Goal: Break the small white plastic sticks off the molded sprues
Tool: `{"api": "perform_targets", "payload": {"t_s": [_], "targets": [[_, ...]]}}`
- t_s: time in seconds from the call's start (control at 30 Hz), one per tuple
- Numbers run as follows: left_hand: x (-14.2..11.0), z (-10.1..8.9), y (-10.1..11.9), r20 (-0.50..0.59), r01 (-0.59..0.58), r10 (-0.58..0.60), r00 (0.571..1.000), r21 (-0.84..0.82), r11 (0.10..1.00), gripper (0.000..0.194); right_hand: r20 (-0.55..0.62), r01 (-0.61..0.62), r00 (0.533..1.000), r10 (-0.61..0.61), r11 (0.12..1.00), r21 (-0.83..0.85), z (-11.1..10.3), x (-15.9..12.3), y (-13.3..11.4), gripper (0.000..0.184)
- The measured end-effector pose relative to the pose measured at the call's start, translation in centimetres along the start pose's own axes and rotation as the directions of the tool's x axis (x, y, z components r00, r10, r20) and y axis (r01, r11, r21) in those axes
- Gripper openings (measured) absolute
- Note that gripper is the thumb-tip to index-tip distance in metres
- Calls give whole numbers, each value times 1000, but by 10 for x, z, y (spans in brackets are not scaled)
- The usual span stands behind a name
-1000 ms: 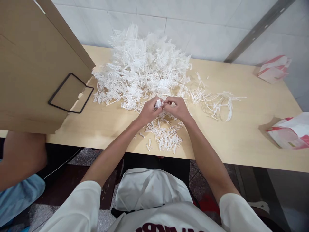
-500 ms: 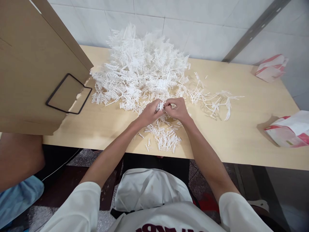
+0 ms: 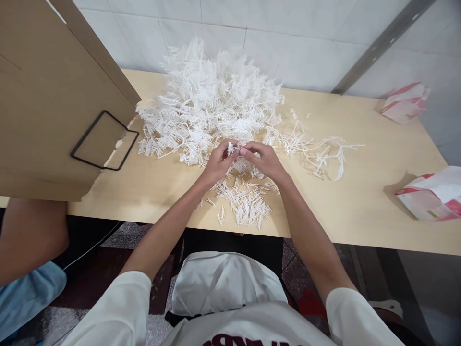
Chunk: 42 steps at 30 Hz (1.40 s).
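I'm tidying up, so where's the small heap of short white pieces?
In the head view, the small heap lies centrally on the table, nearer its front edge than the left hand and right hand, before the large white pile.

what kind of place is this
Probably a small workshop: a big heap of branched white pieces, seemingly plastic, sits on a long wood-toned table, beside a tiled wall.
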<state>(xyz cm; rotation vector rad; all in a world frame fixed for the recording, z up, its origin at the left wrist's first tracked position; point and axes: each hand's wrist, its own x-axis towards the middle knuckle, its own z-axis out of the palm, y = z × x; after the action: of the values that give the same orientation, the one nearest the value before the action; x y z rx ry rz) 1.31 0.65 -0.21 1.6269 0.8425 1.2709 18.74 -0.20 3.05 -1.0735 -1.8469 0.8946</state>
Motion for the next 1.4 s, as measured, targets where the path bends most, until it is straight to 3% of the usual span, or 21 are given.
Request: {"api": "perform_targets", "payload": {"t_s": [0.13, 0.27, 0.4, 0.53, 0.67, 0.77, 0.9, 1.0, 1.07, 1.17, 1.27, 1.4], "targets": [[-1, 2, 1, 21, 21, -19, 1000, -60, 998, 34, -7, 56, 998, -56, 998, 8, 4, -1, 4, 32], [-5, 12, -1, 27, 152, -150, 988, -204, 967, 31, -15, 49, 999, -48, 996, 79, 13, -3, 12, 30], [-6, 16, 3, 31, 272, -279, 960, -349, 897, 22, 27, 5, 1000, -9, 990, 138, 15, -4, 11, 29], [-2, 15, 9, -5, 331, -378, 926, -470, 818, 21, -42, 45, 998, -38, 980, 195, 10, -3, 4, 27], [-1, 14, 6, -75, 253, -311, 947, -418, 872, 26, -66, 42, 997, -34, 990, 134, 8, -2, 4, 21], [0, 11, 1, -93, 148, -187, 978, -323, 935, 34, -117, 42, 993, -34, 997, 65, 10, 0, 9, 12], [-2, 8, -1, -172, 6, -18, 985, -71, 997, 36, -267, 131, 951, -157, 985, -111, 8, 2, 10, 6], [-4, 8, -2, -240, -67, 103, 965, 155, 986, 28, -341, 150, 916, -213, 968, -201, 8, 0, 4, 20], [-6, 9, -4, -225, -158, 233, 946, 309, 938, 22, -272, 145, 942, -194, 971, -190, 11, -1, 1, 28], [-8, 9, -4, -108, -313, 397, 912, 443, 840, 16, -132, 153, 976, -174, 976, -153, 17, -3, -1, 34], [-10, 9, -1, -1, -326, 355, 935, 398, 858, 18, -156, 130, 975, -156, 978, -164, 18, -2, 1, 35], [-8, 7, 5, 61, -101, 94, 994, 142, 985, 32, -188, 72, 977, -95, 989, -127, 12, -1, 3, 30]]}}
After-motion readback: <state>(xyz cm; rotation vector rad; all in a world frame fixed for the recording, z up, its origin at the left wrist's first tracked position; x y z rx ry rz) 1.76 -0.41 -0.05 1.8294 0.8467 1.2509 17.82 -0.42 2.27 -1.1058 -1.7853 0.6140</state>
